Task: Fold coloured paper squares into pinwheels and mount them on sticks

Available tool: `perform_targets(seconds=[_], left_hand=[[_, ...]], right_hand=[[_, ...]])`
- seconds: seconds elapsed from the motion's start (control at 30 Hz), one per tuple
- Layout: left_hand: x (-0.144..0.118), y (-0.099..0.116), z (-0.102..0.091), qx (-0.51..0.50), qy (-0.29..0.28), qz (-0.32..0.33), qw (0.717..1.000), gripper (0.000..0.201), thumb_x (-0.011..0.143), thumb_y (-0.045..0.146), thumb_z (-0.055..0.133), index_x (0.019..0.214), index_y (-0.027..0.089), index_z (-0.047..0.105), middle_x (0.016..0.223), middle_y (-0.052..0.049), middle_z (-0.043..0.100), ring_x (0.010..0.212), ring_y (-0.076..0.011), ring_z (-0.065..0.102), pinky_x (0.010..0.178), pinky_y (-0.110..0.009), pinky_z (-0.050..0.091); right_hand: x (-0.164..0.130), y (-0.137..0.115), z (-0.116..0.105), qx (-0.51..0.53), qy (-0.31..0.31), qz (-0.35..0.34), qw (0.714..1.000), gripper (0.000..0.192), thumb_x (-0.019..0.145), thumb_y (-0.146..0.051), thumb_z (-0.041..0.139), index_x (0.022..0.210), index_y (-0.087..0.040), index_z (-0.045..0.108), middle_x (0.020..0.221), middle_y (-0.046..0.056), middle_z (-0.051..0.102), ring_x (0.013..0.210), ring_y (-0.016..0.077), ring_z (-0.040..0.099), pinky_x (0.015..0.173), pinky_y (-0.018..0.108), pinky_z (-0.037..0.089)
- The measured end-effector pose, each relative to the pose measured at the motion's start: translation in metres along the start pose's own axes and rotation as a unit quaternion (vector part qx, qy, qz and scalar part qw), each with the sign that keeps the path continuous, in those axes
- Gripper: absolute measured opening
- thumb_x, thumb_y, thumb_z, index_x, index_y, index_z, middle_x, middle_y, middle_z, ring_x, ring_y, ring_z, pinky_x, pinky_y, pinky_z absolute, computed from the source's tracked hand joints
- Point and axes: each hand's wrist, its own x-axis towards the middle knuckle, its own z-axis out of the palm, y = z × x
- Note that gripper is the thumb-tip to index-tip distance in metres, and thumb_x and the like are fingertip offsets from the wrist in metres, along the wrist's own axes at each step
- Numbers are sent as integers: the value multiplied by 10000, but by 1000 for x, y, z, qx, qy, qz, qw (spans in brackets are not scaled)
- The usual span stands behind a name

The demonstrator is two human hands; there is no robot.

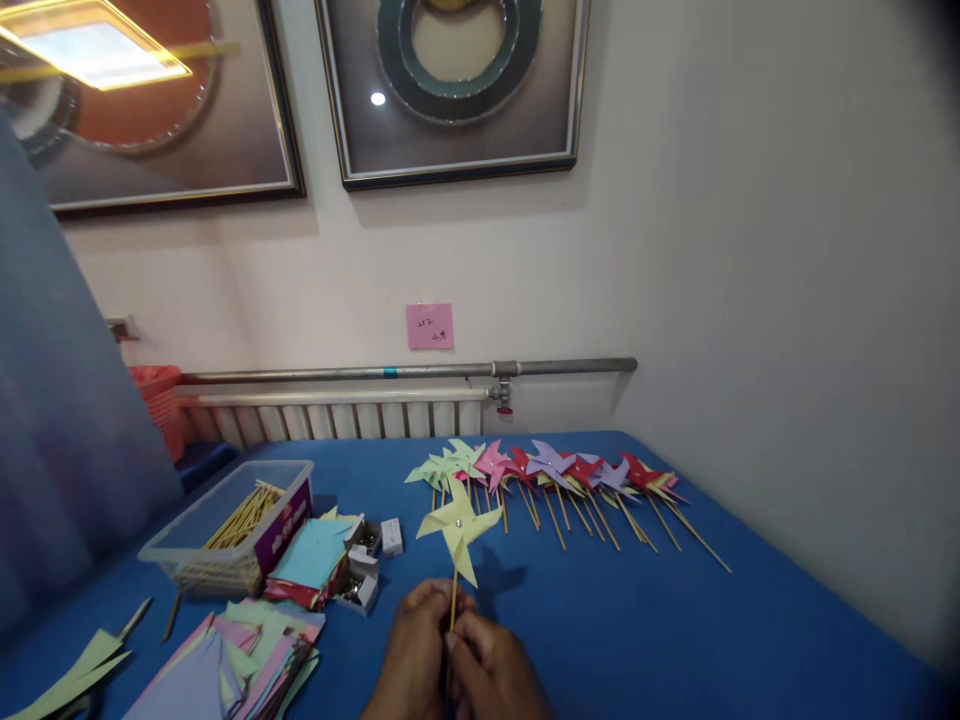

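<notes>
A pale yellow paper pinwheel (459,524) on a thin wooden stick stands upright in front of me. A small shiny pin head marks its centre. My left hand (420,640) is closed around the lower stick from the left. From the right, my right hand (491,665) also grips the stick, its thumb lying along it. Both hands sit close together at the table's near side, and the lower end of the stick is hidden among the fingers. Behind the held pinwheel, finished pinwheels (551,462) in green, pink, red and purple lie in a row on the blue table.
At the left are a clear plastic box (300,475) of wooden sticks, blue and red paper squares (311,552), small boxes of pins (364,585), cut coloured paper sheets (187,680) and scissors (135,618) partly under paper. A radiator (337,415) and wall stand behind the table (675,640).
</notes>
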Motion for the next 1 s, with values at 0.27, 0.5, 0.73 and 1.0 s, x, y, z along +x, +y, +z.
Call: perform_targets(seconds=[0.27, 0.5, 0.73, 1.0], left_hand=[[0, -5, -1, 8, -26, -28, 999, 228, 594, 347, 781, 698, 174, 675, 584, 6, 621, 504, -138, 544, 496, -234, 357], [5, -8, -3, -25, -3, -29, 999, 192, 600, 291, 787, 668, 172, 652, 666, -48, 712, 563, -152, 608, 569, -243, 447], [9, -10, -3, -42, -8, -38, 998, 203, 594, 271, 805, 684, 174, 651, 674, -42, 714, 559, -150, 619, 563, -234, 435], [11, -13, -4, -25, -8, -17, 999, 242, 598, 330, 828, 681, 173, 663, 582, -13, 649, 496, -140, 572, 525, -231, 402]], right_hand=[[0, 2, 0, -6, -8, -16, 1000, 290, 955, -437, 514, 733, -253, 483, 625, -30, 537, 571, 148, 534, 575, 254, 381], [0, 3, -1, -16, -6, -11, 1000, 237, 948, -382, 527, 756, -244, 530, 645, -22, 565, 604, 152, 545, 577, 247, 380], [0, 2, -2, -14, -2, -7, 1000, 238, 961, -388, 540, 773, -243, 544, 648, -27, 562, 619, 153, 542, 593, 243, 389], [0, 5, -3, -4, -6, -23, 1000, 265, 966, -422, 533, 769, -245, 536, 665, -29, 556, 633, 155, 548, 618, 249, 413]])
